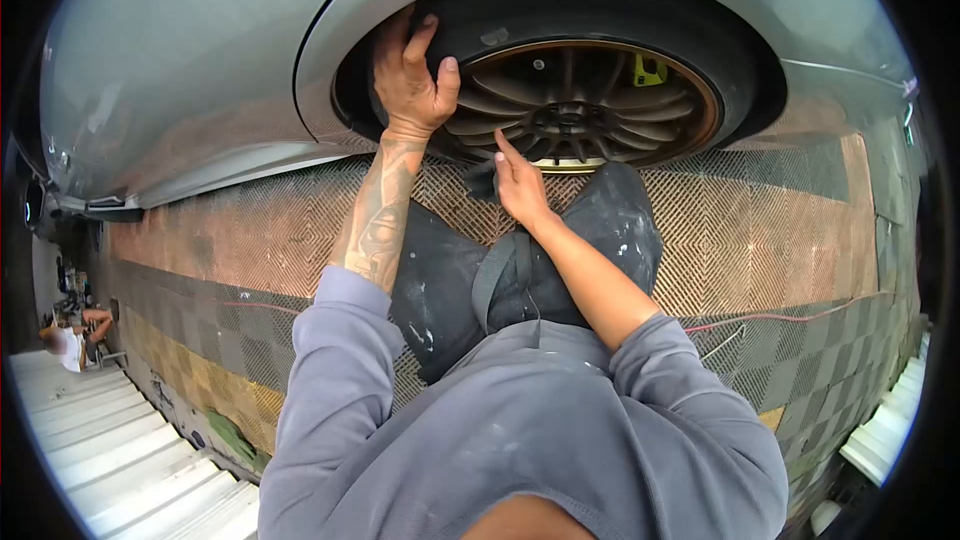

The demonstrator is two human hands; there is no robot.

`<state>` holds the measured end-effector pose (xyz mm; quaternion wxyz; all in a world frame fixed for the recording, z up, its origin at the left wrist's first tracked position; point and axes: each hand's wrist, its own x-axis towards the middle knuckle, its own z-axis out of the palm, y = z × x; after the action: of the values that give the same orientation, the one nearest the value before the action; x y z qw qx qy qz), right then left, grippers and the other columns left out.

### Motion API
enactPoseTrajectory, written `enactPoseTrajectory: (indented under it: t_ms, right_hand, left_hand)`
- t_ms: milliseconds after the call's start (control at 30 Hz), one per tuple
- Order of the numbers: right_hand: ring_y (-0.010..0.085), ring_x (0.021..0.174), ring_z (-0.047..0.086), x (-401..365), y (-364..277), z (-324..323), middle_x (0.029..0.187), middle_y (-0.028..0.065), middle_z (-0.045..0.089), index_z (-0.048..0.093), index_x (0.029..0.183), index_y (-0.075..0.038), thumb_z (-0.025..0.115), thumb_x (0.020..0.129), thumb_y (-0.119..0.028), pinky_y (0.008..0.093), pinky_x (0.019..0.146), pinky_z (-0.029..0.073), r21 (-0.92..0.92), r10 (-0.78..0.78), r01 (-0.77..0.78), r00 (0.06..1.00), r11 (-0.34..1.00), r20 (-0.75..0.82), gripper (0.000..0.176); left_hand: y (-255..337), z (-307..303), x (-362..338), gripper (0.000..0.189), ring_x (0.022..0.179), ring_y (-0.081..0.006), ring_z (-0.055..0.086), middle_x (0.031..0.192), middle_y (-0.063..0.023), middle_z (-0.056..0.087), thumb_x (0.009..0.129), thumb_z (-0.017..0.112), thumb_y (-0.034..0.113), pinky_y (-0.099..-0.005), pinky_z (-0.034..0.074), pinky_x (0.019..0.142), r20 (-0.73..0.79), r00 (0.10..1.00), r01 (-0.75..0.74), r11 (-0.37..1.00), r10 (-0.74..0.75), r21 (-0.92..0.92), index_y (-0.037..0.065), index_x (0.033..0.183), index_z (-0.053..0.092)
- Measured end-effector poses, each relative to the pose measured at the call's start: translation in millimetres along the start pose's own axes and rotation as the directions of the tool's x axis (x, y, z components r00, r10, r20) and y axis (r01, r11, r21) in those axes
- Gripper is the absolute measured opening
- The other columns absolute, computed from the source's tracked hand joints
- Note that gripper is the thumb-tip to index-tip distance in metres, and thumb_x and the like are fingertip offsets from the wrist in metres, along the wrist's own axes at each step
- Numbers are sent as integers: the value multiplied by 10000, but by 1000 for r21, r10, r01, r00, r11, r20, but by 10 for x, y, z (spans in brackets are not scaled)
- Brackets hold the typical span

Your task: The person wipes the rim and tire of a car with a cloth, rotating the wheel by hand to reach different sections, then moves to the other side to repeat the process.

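Observation:
A wheel with a dark multi-spoke rim (567,118) and black tyre (610,12) sits in the arch of a grey car (200,50). My left hand (412,80) rests at the tyre's upper left edge, fingers apart, its fingertips partly in the shade of the arch. Below the rim's lower left edge is my right hand (520,183), index finger pointing up and thumb raised. Beside it is a dark cloth-like thing (482,180); whether the curled fingers grip it is hard to tell. A yellow-green brake caliper (650,70) shows between the spokes.
Ribbed floor tiles (740,230) lie under my knees. A red hose (780,318) runs across the floor at the right. A dark strap (488,285) hangs at my waist. At the far left another person (72,348) is seated.

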<state>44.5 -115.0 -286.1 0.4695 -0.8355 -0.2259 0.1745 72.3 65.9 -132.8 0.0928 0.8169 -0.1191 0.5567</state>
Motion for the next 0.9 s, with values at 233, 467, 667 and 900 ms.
enactPoseTrajectory:
  t_ms: [233, 467, 667, 900]
  right_hand:
    - [278, 957, 598, 266, 246, -193, 1057, 133, 592, 459, 1206, -6, 472, 795, -46, 410, 894, 488, 997, 321, -67, 944, -46, 78, 413]
    - [266, 936, 654, 550, -116, -139, 1052, 122, 634, 544, 1040, -6, 490, 848, 16, 412, 881, 545, 914, 422, 207, 905, -348, -44, 200]
    - [276, 986, 634, 746, 64, -127, 1069, 119, 636, 552, 1040, 10, 461, 893, -13, 408, 912, 523, 948, 441, 66, 894, -310, 82, 175]
    - [270, 936, 648, 236, -383, -850, 1008, 119, 654, 559, 1033, -22, 458, 993, -173, 497, 894, 517, 979, 339, 64, 941, -191, 4, 186]
  left_hand:
    - [25, -10, 20, 467, 1159, -407, 505, 1326, -230, 482, 874, 534, 325, -464, 407, 989, -9, 1000, 9, 999, -9, 41, 99, 1277, 469]
    - [52, -63, 55, 471, 1157, -402, 506, 1316, -220, 487, 869, 537, 314, -468, 409, 984, -30, 1000, -1, 1000, 2, 29, 115, 1290, 466]
    - [32, -70, 45, 463, 1155, -386, 517, 1320, -199, 495, 869, 542, 320, -456, 425, 968, -67, 998, -20, 1000, 21, 13, 122, 1283, 474]
    - [23, -44, 38, 471, 1151, -370, 506, 1323, -154, 494, 846, 562, 325, -458, 421, 960, -81, 997, 10, 1000, -11, -5, 173, 1286, 492]
